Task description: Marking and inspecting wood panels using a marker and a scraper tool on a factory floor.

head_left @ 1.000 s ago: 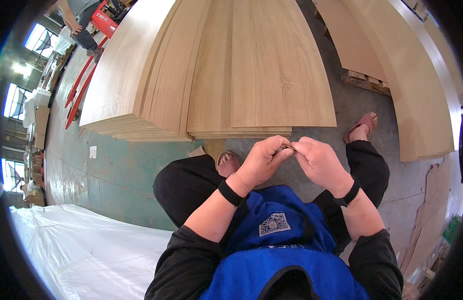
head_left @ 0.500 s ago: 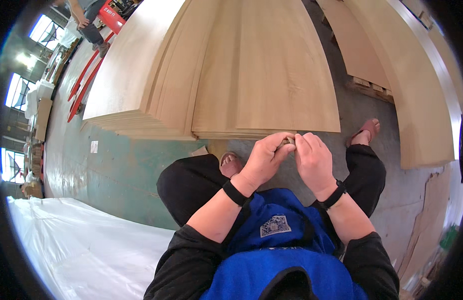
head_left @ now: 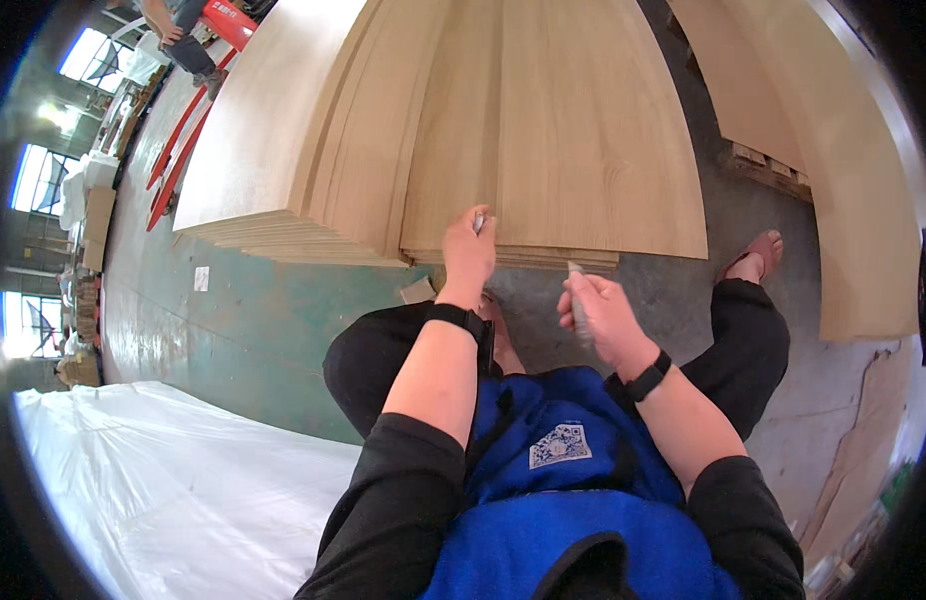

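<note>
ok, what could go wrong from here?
1. The slim, pale-grey stick-shaped object in the right hand points toward the stack's near edge; it might scuff the light wood-grain top board.
2. That board juts past the boards beneath on the right, so a knock could shift it.
3. The open-toed pinkish slipper leaves toes exposed if anything drops.
</note>
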The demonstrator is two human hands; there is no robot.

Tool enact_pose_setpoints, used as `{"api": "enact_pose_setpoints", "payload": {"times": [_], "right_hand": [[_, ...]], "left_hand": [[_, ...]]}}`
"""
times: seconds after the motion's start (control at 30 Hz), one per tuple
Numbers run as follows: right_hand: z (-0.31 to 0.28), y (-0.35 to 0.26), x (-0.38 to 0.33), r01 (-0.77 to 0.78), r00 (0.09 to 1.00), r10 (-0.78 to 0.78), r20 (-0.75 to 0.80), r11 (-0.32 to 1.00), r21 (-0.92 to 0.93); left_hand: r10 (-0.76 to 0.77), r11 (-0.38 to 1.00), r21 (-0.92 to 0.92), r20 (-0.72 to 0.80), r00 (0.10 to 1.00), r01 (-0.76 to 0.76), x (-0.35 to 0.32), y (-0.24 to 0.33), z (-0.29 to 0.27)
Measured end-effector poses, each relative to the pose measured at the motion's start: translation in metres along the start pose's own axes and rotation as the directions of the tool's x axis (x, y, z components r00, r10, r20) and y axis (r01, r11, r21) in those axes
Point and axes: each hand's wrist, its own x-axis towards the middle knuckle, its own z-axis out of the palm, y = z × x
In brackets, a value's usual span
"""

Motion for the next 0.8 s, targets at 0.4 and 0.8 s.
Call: {"api": "enact_pose_setpoints", "payload": {"times": [0.4,0.8], "right_hand": [[0.010,0.031,0.023,-0.165,0.984,0.172,-0.051,0.979,0.124],[0.005,0.061,0.059,-0.136,0.987,0.142,-0.077,0.987,0.084]], "left_hand": [[-0.203,0.977,0.073,0.063,0.977,0.199,0.041,-0.035,0.041],[-0.234,0.948,-0.052,0.554,0.799,0.313,0.044,0.023,0.061]]}}
